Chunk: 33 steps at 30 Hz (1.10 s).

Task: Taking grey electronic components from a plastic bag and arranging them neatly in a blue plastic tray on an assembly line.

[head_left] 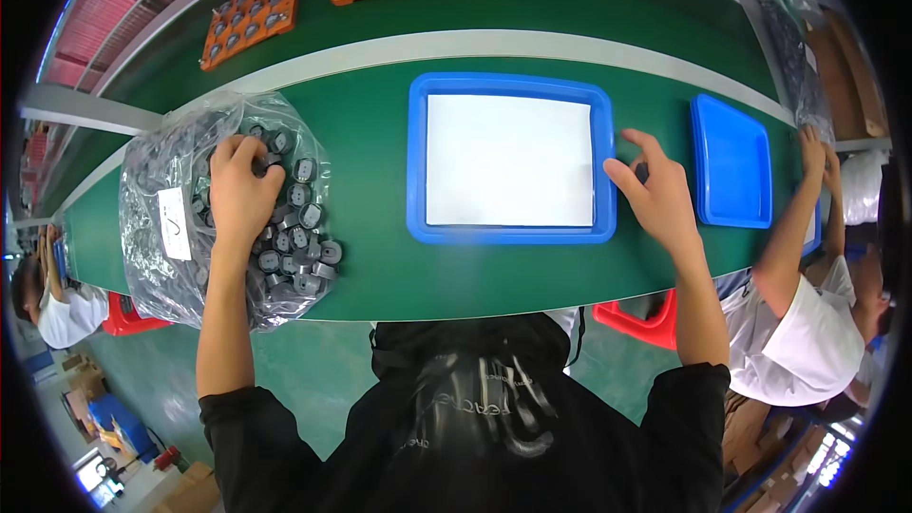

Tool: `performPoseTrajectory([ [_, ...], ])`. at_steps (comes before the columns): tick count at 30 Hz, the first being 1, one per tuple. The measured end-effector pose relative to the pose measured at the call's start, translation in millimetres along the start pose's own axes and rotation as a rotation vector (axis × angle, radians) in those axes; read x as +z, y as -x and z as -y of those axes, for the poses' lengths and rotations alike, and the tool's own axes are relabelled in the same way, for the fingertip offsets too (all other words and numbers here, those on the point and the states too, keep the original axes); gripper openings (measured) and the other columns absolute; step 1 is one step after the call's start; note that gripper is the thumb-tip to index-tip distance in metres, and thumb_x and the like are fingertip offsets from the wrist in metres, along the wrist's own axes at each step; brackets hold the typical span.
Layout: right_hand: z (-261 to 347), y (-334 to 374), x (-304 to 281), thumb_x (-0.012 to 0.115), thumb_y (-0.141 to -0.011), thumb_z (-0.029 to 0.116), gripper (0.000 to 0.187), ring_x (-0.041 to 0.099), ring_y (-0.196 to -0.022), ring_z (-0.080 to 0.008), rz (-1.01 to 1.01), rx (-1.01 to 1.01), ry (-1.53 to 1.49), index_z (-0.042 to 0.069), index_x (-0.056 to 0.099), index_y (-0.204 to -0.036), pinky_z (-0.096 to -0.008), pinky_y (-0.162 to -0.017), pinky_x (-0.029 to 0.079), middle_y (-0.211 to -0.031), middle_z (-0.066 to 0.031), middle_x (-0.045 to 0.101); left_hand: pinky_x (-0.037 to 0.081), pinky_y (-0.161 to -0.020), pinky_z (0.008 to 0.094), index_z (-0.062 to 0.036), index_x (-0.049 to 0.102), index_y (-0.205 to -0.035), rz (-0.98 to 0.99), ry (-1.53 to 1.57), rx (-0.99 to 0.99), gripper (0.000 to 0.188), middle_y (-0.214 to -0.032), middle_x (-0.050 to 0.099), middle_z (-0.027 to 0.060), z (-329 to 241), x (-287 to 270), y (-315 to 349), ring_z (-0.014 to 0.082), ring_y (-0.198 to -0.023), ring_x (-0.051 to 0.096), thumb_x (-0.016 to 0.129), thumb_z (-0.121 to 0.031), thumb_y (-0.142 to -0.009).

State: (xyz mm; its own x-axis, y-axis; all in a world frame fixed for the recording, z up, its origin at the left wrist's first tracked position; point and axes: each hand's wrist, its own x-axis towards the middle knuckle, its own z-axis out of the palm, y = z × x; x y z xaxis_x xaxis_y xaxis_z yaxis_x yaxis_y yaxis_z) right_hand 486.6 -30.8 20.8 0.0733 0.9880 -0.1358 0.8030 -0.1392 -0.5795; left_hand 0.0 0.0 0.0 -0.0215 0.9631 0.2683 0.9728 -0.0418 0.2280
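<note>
My left hand (pixel 245 192) reaches into the mouth of a clear plastic bag (pixel 152 195), its fingers curled down among many small dark-grey round parts (pixel 300 195). Whatever those fingertips grip is hidden beneath the hand. Just off the right rim of a blue tray (pixel 416 171), my right hand (pixel 657 192) hovers with thumb and index finger spread. A small dark part (pixel 642 172) shows behind the thumb, held by the curled other fingers. White sheet (pixel 509 161) lines the tray, with nothing lying on it.
Stacked blue trays (pixel 736 171) stand to the right on the green table (pixel 370 275). Orange racks (pixel 252 17) of round parts rest on the shelf beyond. A co-worker in a white shirt (pixel 798 342) sits at right, another far left. Red stools (pixel 646 323) are below.
</note>
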Motion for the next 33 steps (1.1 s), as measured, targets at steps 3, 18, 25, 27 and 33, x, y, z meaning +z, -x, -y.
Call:
performPoseTrajectory([
  [3,-0.6,0.0,0.2,0.078,-0.088,0.026,0.063,0.059,-0.065,-0.021,0.007,-0.094,0.003,-0.002,0.054,-0.139,-0.0333,-0.063,0.048,-0.074,-0.0093,0.062,0.051,-0.084,0.0418,-0.002,0.063,-0.096,-0.097,0.113,-0.049,0.02,-0.102,0.062,0.0135,-2.9,-2.8,-3.0,0.0335,-0.093,0.063,0.065,-0.002,-0.076],
  [18,7.1,1.6,27.1,0.073,-0.088,0.019,0.063,0.066,-0.071,-0.0325,-0.058,-0.318,0.146,-0.002,0.051,-0.143,-0.0399,-0.066,0.052,-0.082,-0.017,0.065,0.059,-0.075,0.04,-0.0075,0.064,-0.093,0.182,0.66,0.549,0.023,-0.115,0.06,0.0116,-229.5,54.9,15.9,0.0331,-0.099,0.065,0.067,0.001,-0.071],
  [25,-8.8,27.1,-1.1,0.077,-0.086,0.016,0.055,0.057,-0.067,-0.0219,-0.088,-0.2,0.194,0.001,0.059,-0.137,-0.0343,-0.062,0.047,-0.079,-0.0092,0.057,0.046,-0.105,0.0496,-0.0125,0.073,-0.114,0.225,0.702,0.746,0.039,-0.137,0.059,0.0119,-206.9,38.1,-4.7,0.0368,-0.132,0.053,0.074,-0.004,-0.076],
  [27,2.4,22.7,-7.5,0.079,-0.085,0.015,0.05,0.052,-0.067,-0.018,-0.191,-0.227,0.168,0.001,0.063,-0.13,-0.0317,-0.06,0.044,-0.079,-0.0062,0.052,0.044,-0.106,0.0482,-0.0096,0.073,-0.112,0.235,0.589,0.786,0.036,-0.132,0.063,0.011,-190.6,33.2,-13.9,0.0369,-0.131,0.054,0.074,-0.003,-0.077],
  [33,59.0,-39.2,18.7,0.078,-0.084,0.012,0.041,0.055,-0.067,-0.0197,0.016,-0.596,0.033,0.006,0.068,-0.123,-0.032,-0.061,0.045,-0.079,-0.0066,0.054,0.043,-0.107,0.0469,-0.0077,0.071,-0.116,0.059,0.488,0.67,0.037,-0.131,0.064,0.0113,-173.3,47.1,-17.8,0.0338,-0.131,0.054,0.072,-0.002,-0.08],
])
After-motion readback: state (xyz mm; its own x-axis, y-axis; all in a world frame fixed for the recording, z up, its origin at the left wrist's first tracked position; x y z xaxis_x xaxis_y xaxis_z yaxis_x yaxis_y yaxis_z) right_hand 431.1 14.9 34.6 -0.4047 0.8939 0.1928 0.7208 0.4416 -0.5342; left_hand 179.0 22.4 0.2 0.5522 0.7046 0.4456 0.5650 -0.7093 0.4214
